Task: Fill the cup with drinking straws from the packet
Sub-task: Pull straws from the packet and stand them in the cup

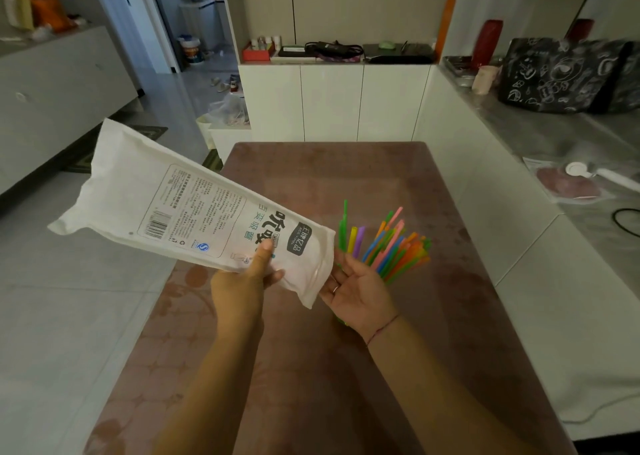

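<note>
bench (311, 368) fills lower centre. packet (180, 208) raised mid-left: light, floppy, slick film. left hand (242, 288) pinches its lower end, thumb on top. straws (391, 246) fanned centre-right: light, springy, best gripped bundled mid-length. right hand (360, 292) spread, palm up. cup hidden.

Packet (166, 198) left over the table (346, 177), straws (391, 246) just right of it

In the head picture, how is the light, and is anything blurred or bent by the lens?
Head view: dim, soft light, no hard shadows; the white packet is brightest, its print slightly soft; the straws look crisp; the counter edges at right lean, from the wide lens.
</note>
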`<action>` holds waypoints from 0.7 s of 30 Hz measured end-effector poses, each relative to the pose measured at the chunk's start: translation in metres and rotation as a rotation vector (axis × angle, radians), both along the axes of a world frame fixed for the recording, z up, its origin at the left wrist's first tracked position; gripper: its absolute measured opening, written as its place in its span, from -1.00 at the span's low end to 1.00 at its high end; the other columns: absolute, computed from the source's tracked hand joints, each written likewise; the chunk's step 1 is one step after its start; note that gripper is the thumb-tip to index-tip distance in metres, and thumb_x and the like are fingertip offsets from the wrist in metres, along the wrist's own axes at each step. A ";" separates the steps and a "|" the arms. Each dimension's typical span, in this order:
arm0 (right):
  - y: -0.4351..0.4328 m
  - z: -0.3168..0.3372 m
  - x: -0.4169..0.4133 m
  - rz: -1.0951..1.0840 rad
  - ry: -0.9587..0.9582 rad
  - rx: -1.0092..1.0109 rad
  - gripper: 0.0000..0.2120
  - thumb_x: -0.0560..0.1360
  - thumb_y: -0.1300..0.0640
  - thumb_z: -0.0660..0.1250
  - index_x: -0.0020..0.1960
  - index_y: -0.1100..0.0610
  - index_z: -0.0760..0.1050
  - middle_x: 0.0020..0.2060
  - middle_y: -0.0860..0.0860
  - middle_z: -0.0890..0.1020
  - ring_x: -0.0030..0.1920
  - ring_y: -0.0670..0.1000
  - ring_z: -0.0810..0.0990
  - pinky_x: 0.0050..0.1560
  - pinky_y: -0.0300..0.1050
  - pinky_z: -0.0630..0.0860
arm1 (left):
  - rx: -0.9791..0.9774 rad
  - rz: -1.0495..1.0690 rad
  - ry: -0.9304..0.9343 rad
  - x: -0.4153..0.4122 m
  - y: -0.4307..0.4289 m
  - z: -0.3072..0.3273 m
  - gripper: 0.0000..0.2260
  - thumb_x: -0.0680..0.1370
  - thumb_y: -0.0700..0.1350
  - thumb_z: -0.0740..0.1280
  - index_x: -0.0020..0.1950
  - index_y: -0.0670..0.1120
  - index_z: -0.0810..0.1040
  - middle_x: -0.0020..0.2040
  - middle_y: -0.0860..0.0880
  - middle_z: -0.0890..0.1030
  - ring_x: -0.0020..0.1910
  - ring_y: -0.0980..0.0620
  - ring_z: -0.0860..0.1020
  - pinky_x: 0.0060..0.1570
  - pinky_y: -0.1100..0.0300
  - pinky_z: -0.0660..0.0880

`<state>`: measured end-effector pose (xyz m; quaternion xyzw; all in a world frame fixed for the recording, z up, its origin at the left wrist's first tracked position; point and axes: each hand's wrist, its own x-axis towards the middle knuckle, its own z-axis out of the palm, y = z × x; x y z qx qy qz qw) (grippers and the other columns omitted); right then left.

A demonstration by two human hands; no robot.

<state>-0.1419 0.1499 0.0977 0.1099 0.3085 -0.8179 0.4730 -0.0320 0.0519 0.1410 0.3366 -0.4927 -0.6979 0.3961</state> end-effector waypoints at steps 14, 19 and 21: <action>0.007 0.002 0.002 -0.009 0.130 0.130 -0.83 0.54 0.15 0.22 -0.02 0.16 0.57 -0.17 0.06 0.64 -0.10 0.01 0.57 -0.15 -0.10 0.56 | -0.010 -0.004 -0.013 0.000 -0.001 -0.005 -0.91 0.61 -0.03 0.24 0.04 0.14 0.51 0.05 0.01 0.66 -0.02 0.03 0.65 -0.23 0.19 0.63; 0.012 0.006 0.003 -0.062 0.424 0.271 -0.87 0.51 0.29 0.25 -0.06 0.22 0.58 -0.42 -0.03 0.63 -0.40 -0.16 0.53 -0.41 -0.35 0.50 | 0.122 0.073 -0.006 0.000 -0.008 -0.009 -0.94 0.58 -0.09 0.31 0.03 0.06 0.52 0.00 0.00 0.65 -0.08 0.03 0.64 -0.28 0.23 0.60; 0.017 0.009 -0.003 -0.146 0.493 0.297 -0.86 0.51 0.33 0.24 -0.07 0.23 0.57 -0.51 -0.06 0.60 -0.47 -0.17 0.50 -0.42 -0.37 0.48 | 0.191 0.110 0.003 0.002 -0.013 -0.012 -0.92 0.58 -0.08 0.31 0.07 0.02 0.50 0.00 -0.01 0.65 -0.09 0.03 0.64 -0.26 0.23 0.60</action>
